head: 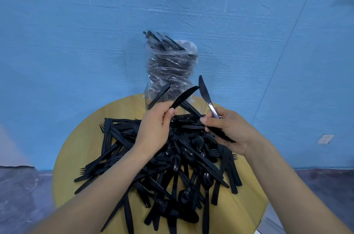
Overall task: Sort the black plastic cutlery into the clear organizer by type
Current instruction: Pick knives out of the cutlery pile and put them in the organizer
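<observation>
A big heap of black plastic cutlery (172, 159), with forks, spoons and knives mixed, covers a round yellow table (80, 138). My left hand (155, 128) pinches a black knife (186, 96) by its handle, blade pointing up and right. My right hand (228, 128) grips another black knife (204, 90) with its blade upright, and a further black piece (220, 134) lies across its palm. Behind both hands stands the clear organizer (153, 97), with a few black pieces leaning in it.
A clear plastic bag (171, 61) stuffed with black cutlery rises behind the organizer against a blue wall. The table's far edge runs just behind the organizer. A grey floor shows to the left and right of the table.
</observation>
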A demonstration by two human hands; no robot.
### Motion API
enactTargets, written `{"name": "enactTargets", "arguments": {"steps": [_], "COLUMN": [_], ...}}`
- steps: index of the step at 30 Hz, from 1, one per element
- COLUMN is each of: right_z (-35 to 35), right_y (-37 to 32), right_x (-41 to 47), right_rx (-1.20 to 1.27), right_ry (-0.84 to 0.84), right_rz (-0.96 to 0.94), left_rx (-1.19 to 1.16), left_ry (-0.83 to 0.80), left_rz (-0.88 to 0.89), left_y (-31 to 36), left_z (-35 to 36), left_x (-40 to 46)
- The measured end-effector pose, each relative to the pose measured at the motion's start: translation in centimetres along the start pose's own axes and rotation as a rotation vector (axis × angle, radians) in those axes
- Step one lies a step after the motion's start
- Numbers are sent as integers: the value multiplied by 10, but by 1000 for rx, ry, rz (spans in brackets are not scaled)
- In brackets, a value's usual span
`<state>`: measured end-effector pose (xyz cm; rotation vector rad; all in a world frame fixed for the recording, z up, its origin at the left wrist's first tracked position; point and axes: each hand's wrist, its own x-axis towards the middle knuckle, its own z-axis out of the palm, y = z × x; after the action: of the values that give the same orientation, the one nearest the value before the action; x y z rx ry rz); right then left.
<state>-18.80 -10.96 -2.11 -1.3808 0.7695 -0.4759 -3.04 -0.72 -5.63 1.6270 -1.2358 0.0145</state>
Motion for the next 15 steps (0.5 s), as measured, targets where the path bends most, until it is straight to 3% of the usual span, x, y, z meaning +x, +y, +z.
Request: {"name": "enactTargets", "arguments": {"steps": [6,9,11,15], "right_z": [17,17,18,24], "right_y": [-2,-4,0,9], "right_x": [-2,2,7,16], "right_rx": [105,324,515,638], "right_ry": [-226,-313,-294,-135], "right_rz": [142,215,254,212], "left_rx": [114,153,176,149], "left_ry": [-56,-93,-127,-182], "left_rz": [135,120,73,-66], "left_y": [8,4,0,-3], "left_z": [5,3,3,7], "left_x": [-3,-8,-12,-21]}}
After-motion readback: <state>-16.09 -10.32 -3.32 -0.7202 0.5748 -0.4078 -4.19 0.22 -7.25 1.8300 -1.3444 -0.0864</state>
